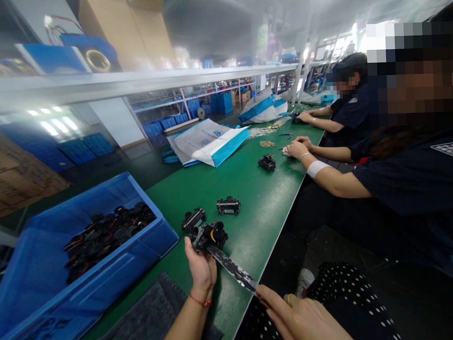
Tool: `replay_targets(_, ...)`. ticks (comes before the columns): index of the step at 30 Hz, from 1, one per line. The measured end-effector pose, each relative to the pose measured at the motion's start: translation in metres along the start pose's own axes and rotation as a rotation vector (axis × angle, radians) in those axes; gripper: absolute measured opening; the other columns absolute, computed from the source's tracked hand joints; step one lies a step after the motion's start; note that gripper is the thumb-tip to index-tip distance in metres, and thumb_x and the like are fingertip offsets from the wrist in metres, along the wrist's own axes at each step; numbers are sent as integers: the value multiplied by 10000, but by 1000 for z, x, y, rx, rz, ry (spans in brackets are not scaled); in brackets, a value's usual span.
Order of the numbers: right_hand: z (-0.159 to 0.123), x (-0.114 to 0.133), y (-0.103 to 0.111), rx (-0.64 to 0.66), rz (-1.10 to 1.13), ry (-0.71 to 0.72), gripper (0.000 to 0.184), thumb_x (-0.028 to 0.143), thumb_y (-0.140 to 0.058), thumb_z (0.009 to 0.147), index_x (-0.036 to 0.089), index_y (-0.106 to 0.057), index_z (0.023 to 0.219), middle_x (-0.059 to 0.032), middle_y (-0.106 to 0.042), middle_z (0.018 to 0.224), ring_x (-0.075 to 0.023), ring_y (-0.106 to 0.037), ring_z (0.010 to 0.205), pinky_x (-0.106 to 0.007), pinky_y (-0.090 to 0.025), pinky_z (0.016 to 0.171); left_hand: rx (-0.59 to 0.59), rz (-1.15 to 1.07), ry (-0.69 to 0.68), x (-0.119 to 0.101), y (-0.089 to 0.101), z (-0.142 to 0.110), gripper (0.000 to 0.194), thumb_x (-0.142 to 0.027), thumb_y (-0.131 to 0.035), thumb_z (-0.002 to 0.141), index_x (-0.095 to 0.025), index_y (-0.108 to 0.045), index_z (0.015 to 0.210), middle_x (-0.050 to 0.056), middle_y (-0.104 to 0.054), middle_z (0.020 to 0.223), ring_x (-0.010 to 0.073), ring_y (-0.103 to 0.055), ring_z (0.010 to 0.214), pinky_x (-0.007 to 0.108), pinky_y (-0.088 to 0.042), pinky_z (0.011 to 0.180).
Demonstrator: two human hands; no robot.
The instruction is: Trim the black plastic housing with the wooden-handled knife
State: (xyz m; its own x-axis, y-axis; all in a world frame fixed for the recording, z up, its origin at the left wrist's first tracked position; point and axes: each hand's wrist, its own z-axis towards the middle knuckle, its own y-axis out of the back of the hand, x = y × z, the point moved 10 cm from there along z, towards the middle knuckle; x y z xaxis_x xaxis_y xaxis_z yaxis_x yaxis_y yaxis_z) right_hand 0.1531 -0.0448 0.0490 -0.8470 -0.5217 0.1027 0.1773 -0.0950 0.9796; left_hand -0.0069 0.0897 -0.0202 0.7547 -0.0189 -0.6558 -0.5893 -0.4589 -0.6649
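Note:
My left hand (200, 267) grips a black plastic part (210, 236) with a yellow ring inside, held just above the green table (257, 208). My right hand (302, 318) holds a knife (233, 269) by its handle; the worn blade points up-left and its tip meets the held part. Two more black parts lie on the table just beyond: one (193, 219) beside the held part, another (228, 205) a little farther right.
A blue bin (37, 276) of several black parts stands at my left, a dark mat (153, 311) in front of it. Farther along lie a black part (267, 163) and blue-white bags (210, 141). Two seated people work at the right edge, hands (296, 148) on the table.

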Motion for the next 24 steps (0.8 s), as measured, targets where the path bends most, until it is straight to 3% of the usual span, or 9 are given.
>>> replay_targets(3, 0, 3, 10, -94, -73, 39, 516, 235, -84, 994, 137, -528, 1240, -11, -615, 544, -167, -594, 354, -264, -374, 332, 2, 32, 3, -1, 1, 1, 492, -487, -313, 897, -208, -706, 994, 43, -739, 898, 199, -662, 926, 360, -442, 957)
replay_targets(6, 0, 3, 11, -102, -75, 50, 555, 239, -45, 996, 144, -532, 1244, -10, -606, 548, -146, -586, 353, -242, -377, 329, 17, 36, 15, 0, 2, 2, 495, -523, -346, 874, -202, -716, 948, 45, -737, 901, 201, -656, 939, 349, -439, 958)
replay_targets(12, -3, -5, 6, -85, -9, 16, 462, 267, -160, 1000, 186, -512, 1289, -7, -611, 583, -155, -604, 392, -234, -425, 360, 45, 7, 1, -3, 0, 6, 494, -497, -315, 894, -204, -702, 985, 41, -736, 894, 197, -650, 947, 343, -452, 930)
replay_targets(18, -19, -25, 19, -148, 211, -35, 375, 314, -312, 983, 251, -516, 1291, -5, -660, 641, -140, -640, 481, -197, -508, 460, 71, 53, -56, -8, 4, 16, 536, -524, -280, 897, -190, -682, 1015, 72, -719, 922, 212, -635, 955, 362, -437, 927)
replay_targets(21, -35, -47, 28, -191, 353, -103, 366, 272, -348, 973, 253, -482, 1313, -28, -710, 807, -141, -689, 646, -192, -559, 603, 93, 352, -217, -21, 4, 16, 426, -556, -472, 820, -209, -694, 928, 59, -701, 906, 225, -599, 980, 361, -393, 960)
replay_targets(24, -52, -73, 31, -232, 405, -199, 401, 214, -362, 966, 254, -402, 1363, -37, -716, 954, -134, -698, 796, -187, -561, 718, 227, 865, -448, -29, -18, 6, 317, -499, -703, 647, -226, -707, 807, 66, -680, 857, 281, -560, 961, 428, -320, 1006)
